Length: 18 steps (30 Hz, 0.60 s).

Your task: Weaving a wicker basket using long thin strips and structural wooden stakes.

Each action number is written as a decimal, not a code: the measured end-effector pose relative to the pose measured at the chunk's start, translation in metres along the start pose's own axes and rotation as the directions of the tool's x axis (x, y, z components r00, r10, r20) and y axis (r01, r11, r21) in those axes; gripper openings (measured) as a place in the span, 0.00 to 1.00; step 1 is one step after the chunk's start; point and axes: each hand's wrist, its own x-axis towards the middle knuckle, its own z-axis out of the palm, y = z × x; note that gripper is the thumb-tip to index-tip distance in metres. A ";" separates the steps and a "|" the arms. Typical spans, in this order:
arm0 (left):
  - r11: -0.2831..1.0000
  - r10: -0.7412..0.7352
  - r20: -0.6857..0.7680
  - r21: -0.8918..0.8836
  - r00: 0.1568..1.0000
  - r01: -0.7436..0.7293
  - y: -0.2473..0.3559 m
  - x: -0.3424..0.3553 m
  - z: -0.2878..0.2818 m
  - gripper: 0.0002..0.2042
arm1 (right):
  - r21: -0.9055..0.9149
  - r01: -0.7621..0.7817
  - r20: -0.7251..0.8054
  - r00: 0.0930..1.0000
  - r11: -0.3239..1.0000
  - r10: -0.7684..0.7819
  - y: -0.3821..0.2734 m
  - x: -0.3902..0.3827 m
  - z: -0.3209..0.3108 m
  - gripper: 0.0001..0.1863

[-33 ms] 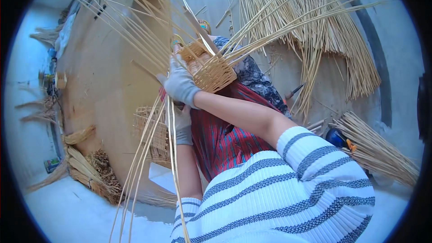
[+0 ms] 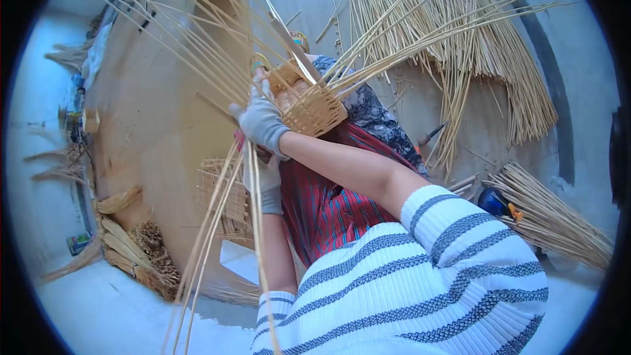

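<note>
A half-woven wicker basket (image 2: pixel 315 113) rests tilted over my lap, with long pale canes (image 2: pixel 407 47) sticking out from its sides. My right hand (image 2: pixel 264 121), in a light grey glove with bare fingertips, is closed round the basket's left edge and the canes there. Just below it is my left hand (image 2: pixel 264 181), gloved too; its fingers are hidden behind my right hand and several hanging canes (image 2: pixel 257 223). A flat wooden strip (image 2: pixel 292 45) crosses the basket's far side. Red striped cloth (image 2: pixel 335 213) covers my lap under the basket.
Another woven basket (image 2: pixel 227 200) stands on the floor left of my arms. Large bundles of canes (image 2: pixel 460 46) lie at the far right, a smaller bundle (image 2: pixel 552 217) nearer. A pointed tool (image 2: pixel 430 135) and a blue-and-orange tool (image 2: pixel 496 204) lie to the right. Dry fibre bundles (image 2: pixel 135 253) lie left.
The hanging canes near my left hand have shifted slightly and look blurred. Both hands and the basket stay nearly in place.
</note>
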 end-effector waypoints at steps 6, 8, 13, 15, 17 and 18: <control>0.984 0.146 -0.097 0.116 0.984 -0.135 -0.017 0.001 0.004 0.34 | 0.037 -0.019 -0.218 0.976 0.999 0.027 0.008 0.000 0.022 0.44; 0.967 0.241 -0.129 -0.050 0.962 -0.249 -0.023 0.004 0.007 0.34 | 0.327 0.274 -0.196 0.956 0.904 -0.219 0.011 -0.002 0.021 0.27; 0.984 0.071 -0.090 -0.159 0.993 -0.085 -0.050 -0.010 0.009 0.37 | 0.365 0.234 0.002 0.968 0.901 -0.252 -0.011 -0.008 0.000 0.11; 0.988 0.112 -0.091 -0.100 0.990 -0.121 -0.038 -0.006 0.012 0.37 | 0.139 0.171 0.189 0.962 0.975 -0.195 -0.011 0.001 -0.006 0.14; 0.992 0.125 -0.092 0.008 0.988 -0.125 -0.030 -0.008 0.008 0.35 | 0.244 0.238 0.045 0.965 0.940 -0.257 -0.014 0.000 -0.010 0.17; 0.993 0.117 -0.097 0.010 0.988 -0.116 -0.028 -0.007 0.005 0.35 | 0.332 0.314 -0.109 0.950 0.889 -0.294 -0.015 0.000 -0.010 0.20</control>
